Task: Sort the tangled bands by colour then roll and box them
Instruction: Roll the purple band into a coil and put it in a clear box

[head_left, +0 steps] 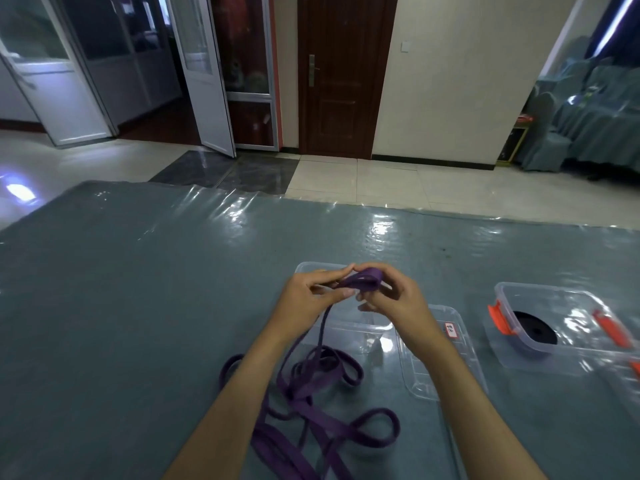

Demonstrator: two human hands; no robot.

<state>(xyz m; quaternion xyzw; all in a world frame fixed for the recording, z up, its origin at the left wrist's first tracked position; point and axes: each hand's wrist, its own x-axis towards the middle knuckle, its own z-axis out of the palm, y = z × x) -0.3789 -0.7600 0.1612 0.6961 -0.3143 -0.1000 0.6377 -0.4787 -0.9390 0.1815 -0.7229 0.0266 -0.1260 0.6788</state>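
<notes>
Grey-green bench (138, 289) under shiny clear film, tiled floor and dark door beyond. Both hands raised over a clear box (349, 327): left hand (308, 296) and right hand (394, 296), fingers (341, 293) pinched on a folded end of purple band (360, 280). Rest of that band trailing down to a loose tangle on the bench nearer the body. Clear lid (453, 344) just right of the box. Farther right, second box (554, 327) with orange clips, holding a black roll (535, 329).

Perhaps banquet hall: covered chairs (540, 133)
</notes>
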